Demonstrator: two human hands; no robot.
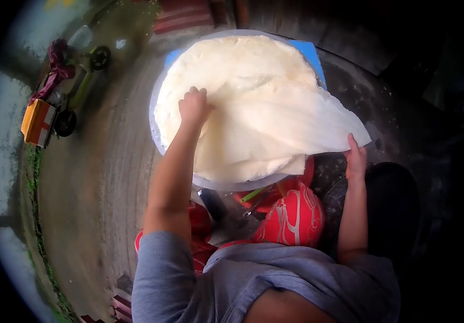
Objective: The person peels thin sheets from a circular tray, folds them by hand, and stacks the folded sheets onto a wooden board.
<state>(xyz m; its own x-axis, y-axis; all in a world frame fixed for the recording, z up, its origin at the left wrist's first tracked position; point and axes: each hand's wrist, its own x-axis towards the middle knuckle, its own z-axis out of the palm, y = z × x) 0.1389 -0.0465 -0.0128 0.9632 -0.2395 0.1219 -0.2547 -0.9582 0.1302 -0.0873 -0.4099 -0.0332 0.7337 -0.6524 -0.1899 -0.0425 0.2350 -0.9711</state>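
1 pale sheet (278, 121) between left hand (195, 106), right hand (355, 158).

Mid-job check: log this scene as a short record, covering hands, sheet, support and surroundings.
Left hand: fingers curled at the pale sheet; grip unclear
Right hand: pinching the sheet's outer corner
Sheet: partly over a pale layer, corner extending past the round tray
Beneath tray: something blue
Near knees: green-handled item
Far left: small wheeled vehicle
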